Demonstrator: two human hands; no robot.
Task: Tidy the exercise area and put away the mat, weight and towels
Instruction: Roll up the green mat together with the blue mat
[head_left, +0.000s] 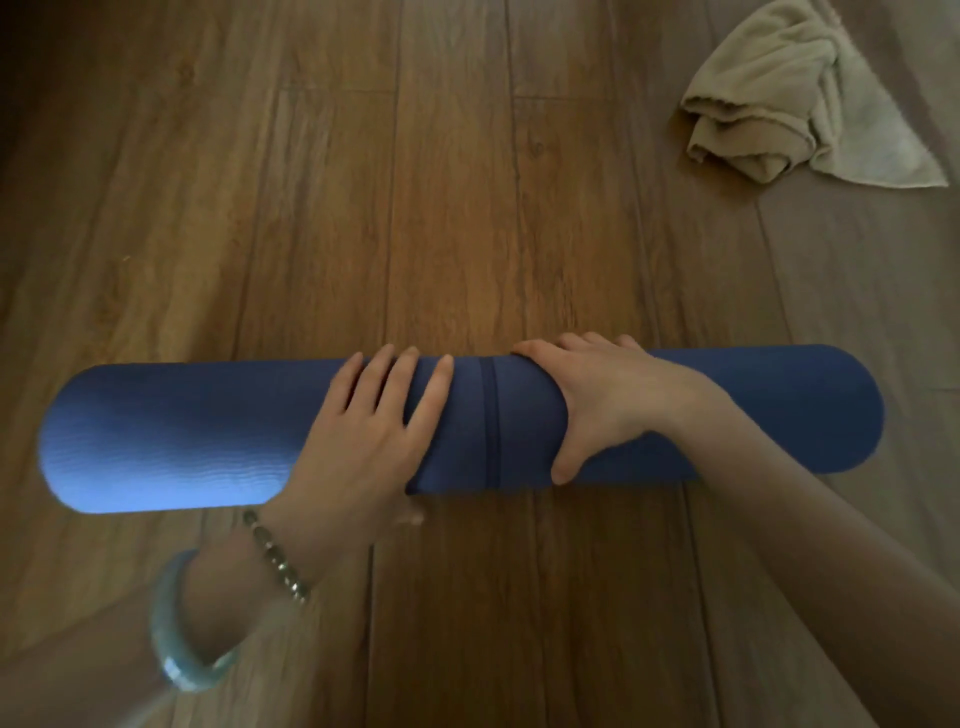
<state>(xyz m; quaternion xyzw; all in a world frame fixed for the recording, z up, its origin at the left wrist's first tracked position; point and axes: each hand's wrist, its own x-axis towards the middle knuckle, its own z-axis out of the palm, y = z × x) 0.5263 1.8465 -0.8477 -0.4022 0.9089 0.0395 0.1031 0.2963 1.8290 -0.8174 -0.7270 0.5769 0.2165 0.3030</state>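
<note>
A blue exercise mat (171, 436), rolled into a thick cylinder, lies crosswise on the wooden floor (415, 208). My left hand (363, 441) lies over the roll left of its middle, fingers spread across the top and thumb under the near side. My right hand (602, 400) grips the roll right of the middle, fingers over the far side and thumb curled down the near side. A dark strap line rings the roll between my hands. A crumpled beige towel (769, 104) lies on the floor at the far right. No weight is in view.
Bare wooden planks stretch beyond the mat and to the left. A green bangle and a bead bracelet sit on my left wrist (244, 587). The floor at the far right looks paler and greyer.
</note>
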